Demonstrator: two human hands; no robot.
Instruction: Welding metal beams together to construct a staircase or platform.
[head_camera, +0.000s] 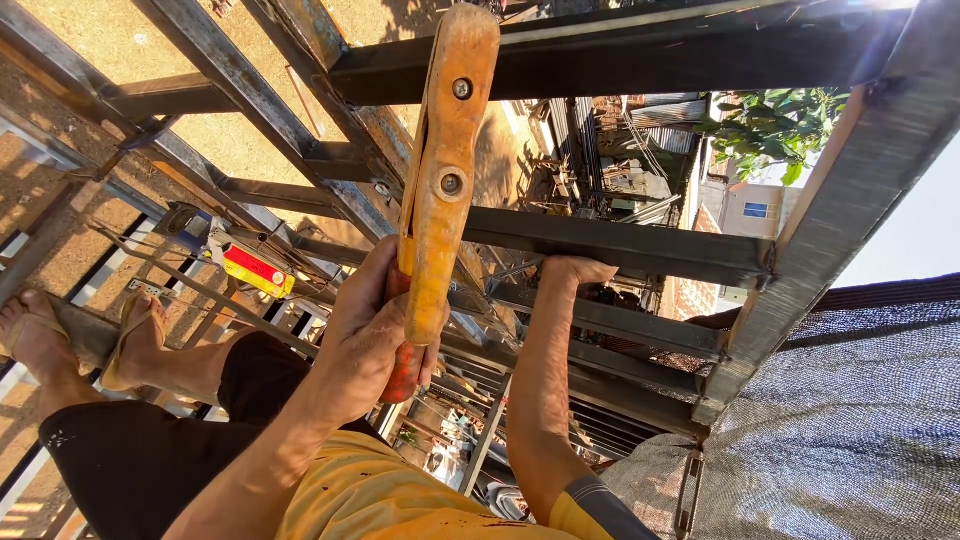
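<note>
The steel frame (620, 245) fills the view, its dark bars and rails crossing high above a yard. Grey netting (850, 400) hangs at its right side. The person squats on the frame, with sandalled feet (140, 335) planted on a lower bar at the left.

The right hand (575, 270) reaches forward, its fingers clenched over the edge of a cross bar, and appears to serve as a brace. The left hand (365, 335) is wrapped tight around the lower grip of an orange welding clamp (445, 170). The clamp is held upright close to the camera, in front of the bars and touching none of them. Its top end reaches the picture's edge, and I cannot tell whether it grips a rod. A small yellow and red object (255, 270) lies among the rails near the feet.

The step in hand looks like positioning: the clamp is raised and ready but not yet at any joint. Bringing it to a joint calls for a firm right-hand hold, steady footing and a slow, controlled reach of the left arm.
</note>
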